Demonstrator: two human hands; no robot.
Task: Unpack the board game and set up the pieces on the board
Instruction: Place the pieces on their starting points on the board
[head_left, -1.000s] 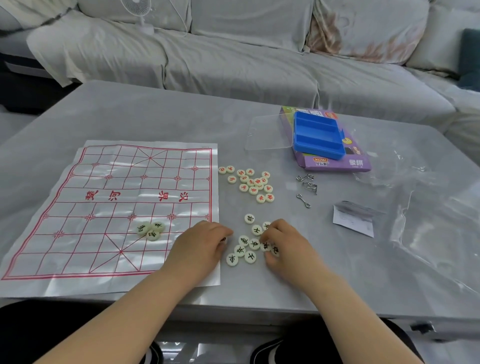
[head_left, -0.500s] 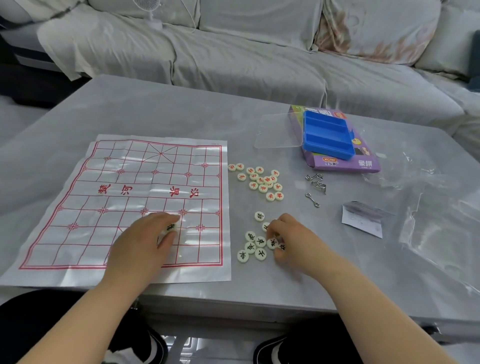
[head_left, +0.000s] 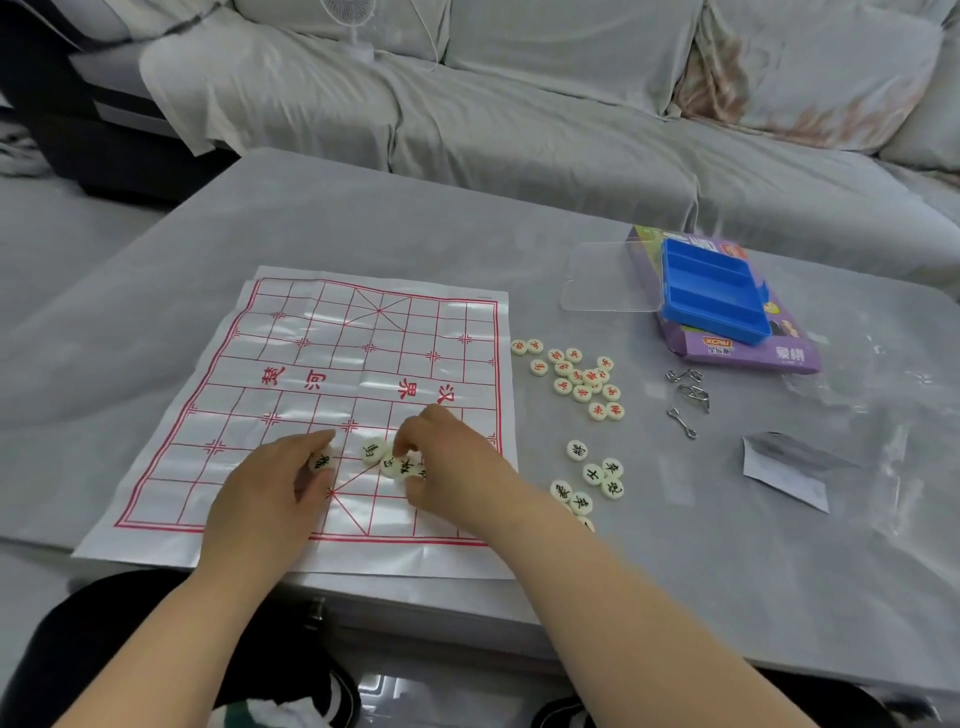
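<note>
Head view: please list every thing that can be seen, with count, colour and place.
Board: one, white with red lines, table left.
Red pieces: a cluster, cream, right of board.
Black pieces: about seven off the board at its right; a few on board by the hands.
Tray: one, blue, on box.
Box: one, purple, table right.
Lid: one, clear, left of tray.
Metal puzzles: few, silver, below box.
Paper: one, white, right.
Table: grey.
Sofa: grey, behind.
Left hand: grip on one piece.
Right hand: among board pieces.
</note>
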